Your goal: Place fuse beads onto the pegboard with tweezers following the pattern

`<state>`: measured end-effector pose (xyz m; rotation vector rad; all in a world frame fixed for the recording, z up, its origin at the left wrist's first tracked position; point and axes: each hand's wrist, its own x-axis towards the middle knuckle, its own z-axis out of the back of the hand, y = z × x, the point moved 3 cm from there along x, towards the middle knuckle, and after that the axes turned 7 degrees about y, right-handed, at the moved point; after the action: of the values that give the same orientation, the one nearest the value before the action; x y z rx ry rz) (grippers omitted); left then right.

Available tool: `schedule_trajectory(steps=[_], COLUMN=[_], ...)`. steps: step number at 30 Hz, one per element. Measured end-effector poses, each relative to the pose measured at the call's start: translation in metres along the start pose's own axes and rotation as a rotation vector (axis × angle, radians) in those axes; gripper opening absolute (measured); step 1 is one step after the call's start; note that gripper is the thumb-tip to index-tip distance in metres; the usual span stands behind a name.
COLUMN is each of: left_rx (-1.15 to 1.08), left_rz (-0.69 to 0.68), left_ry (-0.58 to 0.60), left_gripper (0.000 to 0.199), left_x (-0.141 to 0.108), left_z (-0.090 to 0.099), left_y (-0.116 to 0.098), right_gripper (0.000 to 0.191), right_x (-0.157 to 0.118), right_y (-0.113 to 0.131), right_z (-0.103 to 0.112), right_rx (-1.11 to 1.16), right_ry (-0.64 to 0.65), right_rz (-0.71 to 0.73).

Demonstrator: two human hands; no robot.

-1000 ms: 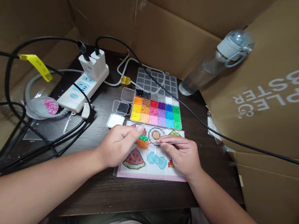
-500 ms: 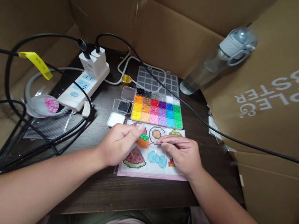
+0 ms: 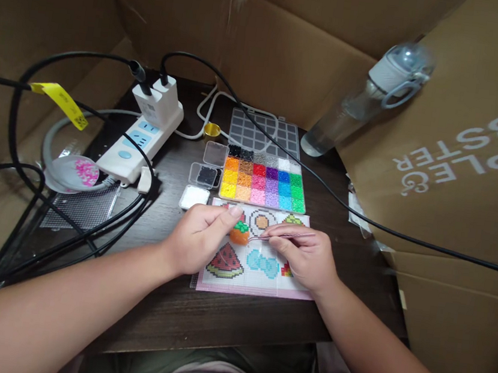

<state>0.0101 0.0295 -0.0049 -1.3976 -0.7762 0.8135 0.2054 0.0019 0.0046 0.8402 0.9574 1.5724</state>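
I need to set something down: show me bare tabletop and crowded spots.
Bare tabletop shows between the pattern sheet and the near edge, and right of the bead organizer, though a black cable crosses there. Crowded: around the left hand and right hand, and at left, around the power strip and looped cables.

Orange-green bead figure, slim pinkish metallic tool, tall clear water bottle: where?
Orange-green bead figure (image 3: 239,237), head view: orange body.
Slim pinkish metallic tool (image 3: 298,235), head view: rear shaft.
Tall clear water bottle (image 3: 341,120), head view: transparent body.

A bottle stands near cardboard; cables cross a power strip.
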Motion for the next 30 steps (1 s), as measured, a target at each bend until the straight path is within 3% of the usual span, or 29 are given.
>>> schedule_trajectory(steps=[14,23,30], left_rx=[0.031,0.017,0.034], left_rz=[0.006,-0.007,-0.014], left_ry=[-0.004,0.016,0.010], left_gripper=[0.052,0.049,0.050], left_x=[0.000,0.000,0.001], left_z=[0.001,0.000,0.000], left_y=[-0.003,-0.006,-0.006], right_gripper=[0.007,0.010,0.018], right_x=[0.002,0.054,0.077], right_y=[0.000,0.025,0.012], right_z=[0.005,0.006,-0.004], right_rx=[0.058,0.004,-0.011], right_ry=[-0.047,-0.313,-0.350], right_rz=[0.049,0.070,-0.005])
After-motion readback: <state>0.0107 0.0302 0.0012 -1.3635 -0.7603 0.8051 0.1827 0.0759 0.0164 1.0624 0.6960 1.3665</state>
